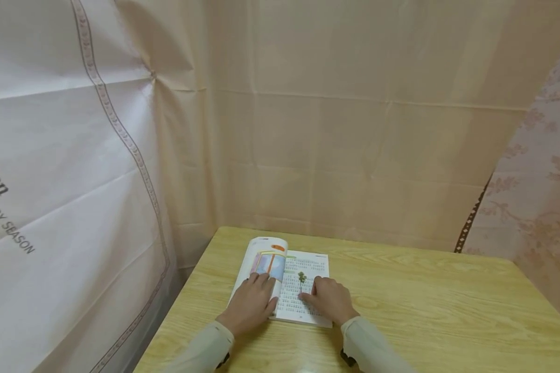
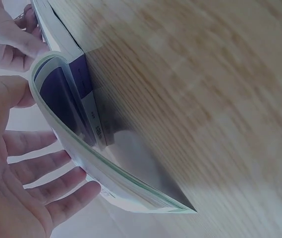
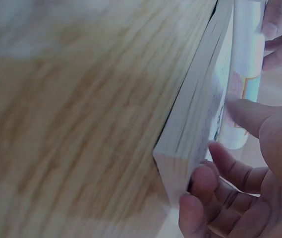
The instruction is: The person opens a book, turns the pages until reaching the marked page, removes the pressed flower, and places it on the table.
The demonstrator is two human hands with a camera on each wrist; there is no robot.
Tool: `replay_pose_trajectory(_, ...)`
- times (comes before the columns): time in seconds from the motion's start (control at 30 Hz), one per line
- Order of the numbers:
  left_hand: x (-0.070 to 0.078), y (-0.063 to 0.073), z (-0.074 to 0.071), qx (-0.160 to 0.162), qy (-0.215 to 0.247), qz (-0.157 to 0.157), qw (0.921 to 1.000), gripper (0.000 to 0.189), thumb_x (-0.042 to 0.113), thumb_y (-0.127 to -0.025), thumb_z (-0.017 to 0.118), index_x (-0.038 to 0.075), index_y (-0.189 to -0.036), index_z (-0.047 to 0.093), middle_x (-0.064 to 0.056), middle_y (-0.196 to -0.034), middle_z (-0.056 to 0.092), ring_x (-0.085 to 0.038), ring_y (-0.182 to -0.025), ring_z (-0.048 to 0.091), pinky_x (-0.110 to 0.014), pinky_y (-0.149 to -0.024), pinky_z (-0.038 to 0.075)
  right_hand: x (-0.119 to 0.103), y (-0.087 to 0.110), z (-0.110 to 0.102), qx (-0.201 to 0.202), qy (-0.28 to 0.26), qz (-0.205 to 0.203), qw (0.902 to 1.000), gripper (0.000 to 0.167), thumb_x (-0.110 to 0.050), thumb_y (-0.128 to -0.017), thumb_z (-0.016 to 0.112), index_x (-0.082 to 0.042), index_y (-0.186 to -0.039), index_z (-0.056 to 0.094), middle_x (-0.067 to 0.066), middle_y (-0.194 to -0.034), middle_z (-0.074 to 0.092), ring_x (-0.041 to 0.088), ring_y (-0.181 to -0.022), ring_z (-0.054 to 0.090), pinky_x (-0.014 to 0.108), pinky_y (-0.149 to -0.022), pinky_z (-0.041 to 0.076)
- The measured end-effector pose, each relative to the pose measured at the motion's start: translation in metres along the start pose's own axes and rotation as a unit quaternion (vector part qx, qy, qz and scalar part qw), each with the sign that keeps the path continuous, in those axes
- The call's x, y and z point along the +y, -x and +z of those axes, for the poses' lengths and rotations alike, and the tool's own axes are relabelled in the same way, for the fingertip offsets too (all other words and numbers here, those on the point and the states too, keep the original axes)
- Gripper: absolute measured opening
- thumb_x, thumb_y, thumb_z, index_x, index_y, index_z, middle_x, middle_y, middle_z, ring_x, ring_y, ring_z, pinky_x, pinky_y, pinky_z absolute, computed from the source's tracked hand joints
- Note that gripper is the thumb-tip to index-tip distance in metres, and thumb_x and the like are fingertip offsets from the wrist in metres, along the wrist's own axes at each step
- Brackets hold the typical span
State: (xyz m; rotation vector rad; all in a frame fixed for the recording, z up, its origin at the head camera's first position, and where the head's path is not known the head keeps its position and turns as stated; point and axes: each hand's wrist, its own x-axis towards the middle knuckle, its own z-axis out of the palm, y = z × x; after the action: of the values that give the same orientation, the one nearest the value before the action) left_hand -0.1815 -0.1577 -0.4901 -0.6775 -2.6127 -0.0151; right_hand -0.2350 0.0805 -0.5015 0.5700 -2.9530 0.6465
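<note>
An open book (image 1: 303,311) lies on the table, its left pages (image 1: 261,248) bulging up in a curve. My left hand (image 1: 254,300) rests on those pages with fairly straight, spread fingers, as the left wrist view also shows. A small green leafy sprig (image 1: 302,277) shows on the right page; I cannot tell whether it is real or printed. My right hand (image 1: 331,298) is over that page's right edge, its thumb touching the page at the lower end of the sprig's stem. In the right wrist view its other fingers (image 3: 237,173) are loosely bent beside the book's edge (image 3: 195,99).
The wooden table (image 1: 424,300) extends to the right of the book. Beige cloth (image 1: 354,129) hangs behind it, a printed white cloth (image 1: 65,181) at the left and a floral one (image 1: 541,197) at the right.
</note>
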Motion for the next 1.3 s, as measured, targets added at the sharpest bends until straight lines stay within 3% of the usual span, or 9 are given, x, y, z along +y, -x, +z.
replay_pose_trajectory(0.3, -0.001, 0.001, -0.005, -0.018, 0.010, -0.003, 0.9998, 0.038, 0.032, -0.097, 0.068, 0.001, -0.119, 0.067, -0.013, -0.117, 0.066, -0.028, -0.101, 0.061, -0.043, -0.083, 0.056, 0.003, -0.006, 0.002, -0.032, -0.030, 0.026, 0.9987, 0.029, -0.031, -0.094, 0.076, -0.016, -0.077, 0.058, -0.004, -0.068, 0.052, 0.013, -0.058, 0.048, 0.030, -0.051, 0.038)
replay_pose_trajectory(0.6, -0.010, 0.001, -0.010, -0.056, 0.019, 0.017, 0.9981, 0.043, 0.037, -0.099, 0.068, 0.001, -0.124, 0.065, -0.014, -0.123, 0.065, -0.030, -0.107, 0.060, -0.042, -0.093, 0.053, -0.002, -0.011, 0.002, -0.028, -0.021, 0.016, 0.9992, 0.040, -0.049, -0.089, 0.076, -0.015, -0.077, 0.059, -0.005, -0.068, 0.055, 0.013, -0.059, 0.050, 0.032, -0.052, 0.042)
replay_pose_trajectory(0.87, -0.013, -0.001, -0.014, -0.085, 0.041, 0.015, 0.9954, 0.051, 0.040, -0.099, 0.068, 0.001, -0.132, 0.063, -0.016, -0.132, 0.063, -0.031, -0.119, 0.058, -0.045, -0.101, 0.050, -0.002, -0.016, 0.000, -0.043, -0.036, 0.027, 0.9980, 0.028, -0.031, -0.092, 0.078, -0.015, -0.079, 0.059, -0.004, -0.069, 0.055, 0.014, -0.060, 0.050, 0.032, -0.053, 0.040)
replay_pose_trajectory(1.0, -0.014, -0.002, -0.015, -0.096, 0.057, 0.005, 0.9937, 0.054, 0.041, -0.099, 0.068, 0.000, -0.135, 0.062, -0.018, -0.137, 0.060, -0.033, -0.125, 0.056, -0.048, -0.104, 0.049, -0.001, -0.018, -0.002, -0.046, -0.048, 0.024, 0.9975, 0.028, -0.033, -0.093, 0.077, -0.015, -0.080, 0.059, -0.003, -0.070, 0.055, 0.014, -0.061, 0.050, 0.032, -0.054, 0.041)
replay_pose_trajectory(1.13, -0.016, -0.003, -0.014, -0.101, 0.065, 0.006, 0.9927, 0.055, 0.041, -0.099, 0.067, 0.001, -0.136, 0.062, -0.019, -0.139, 0.059, -0.034, -0.125, 0.055, -0.048, -0.102, 0.050, -0.001, -0.022, 0.000, -0.043, -0.054, 0.021, 0.9974, 0.030, -0.036, -0.091, 0.078, -0.014, -0.081, 0.059, -0.003, -0.072, 0.056, 0.014, -0.063, 0.051, 0.032, -0.056, 0.043)
replay_pose_trajectory(1.3, -0.020, -0.004, -0.012, -0.101, 0.067, 0.019, 0.9925, 0.055, 0.042, -0.099, 0.066, 0.002, -0.136, 0.064, -0.017, -0.137, 0.061, -0.032, -0.121, 0.056, -0.045, -0.101, 0.050, 0.003, -0.028, 0.003, -0.049, -0.065, 0.031, 0.9963, 0.025, -0.027, -0.093, 0.077, -0.013, -0.078, 0.064, -0.005, -0.073, 0.060, 0.013, -0.063, 0.052, 0.032, -0.057, 0.045)
